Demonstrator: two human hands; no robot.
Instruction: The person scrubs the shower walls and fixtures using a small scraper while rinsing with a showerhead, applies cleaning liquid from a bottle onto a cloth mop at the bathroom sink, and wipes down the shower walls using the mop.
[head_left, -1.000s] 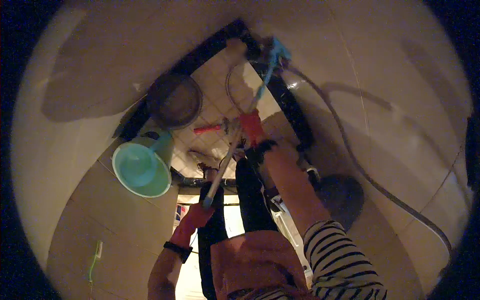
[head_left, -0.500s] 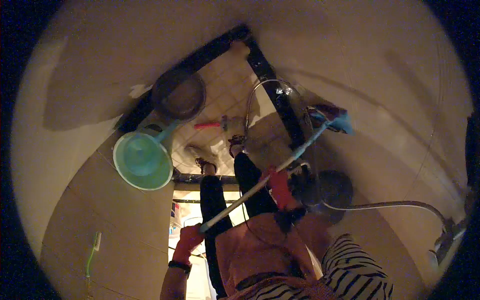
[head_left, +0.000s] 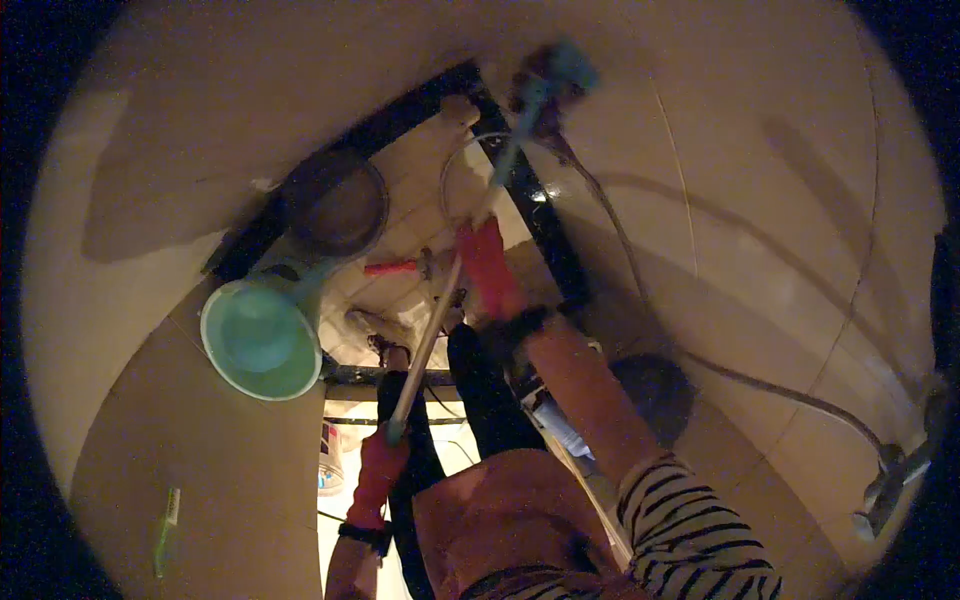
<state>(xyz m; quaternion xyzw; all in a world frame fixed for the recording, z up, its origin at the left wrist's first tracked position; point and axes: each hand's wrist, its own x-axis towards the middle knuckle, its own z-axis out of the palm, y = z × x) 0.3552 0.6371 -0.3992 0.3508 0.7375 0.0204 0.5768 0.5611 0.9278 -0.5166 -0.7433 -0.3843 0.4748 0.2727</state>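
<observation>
Both my hands wear red gloves. My left hand (head_left: pixel 380 468) is closed around the lower end of a long-handled broom (head_left: pixel 424 355), close to my body. Farther up the pole, my right hand (head_left: pixel 486 265) grips it with the arm stretched forward. The broom's blue head, with a dark part that looks like bristles, is raised against or close to the wall at the top and is smeared by motion. Below the right hand, a red-handled brush or tool (head_left: pixel 392 268) lies on the tiled floor near my feet.
A green bucket (head_left: pixel 212 350) with a turquoise dipper stands at the left, beside a dark round tub (head_left: pixel 335 205). A shower hose (head_left: pixel 790 390) runs along the right wall to a tap (head_left: pixel 885 500). A dark border (head_left: pixel 530 215) edges the floor. A green-handled brush (head_left: pixel 165 530) is lower left.
The broom head has swung up and to the left along the wall. My right hand has moved forward and left with the pole; my left hand has shifted only slightly.
</observation>
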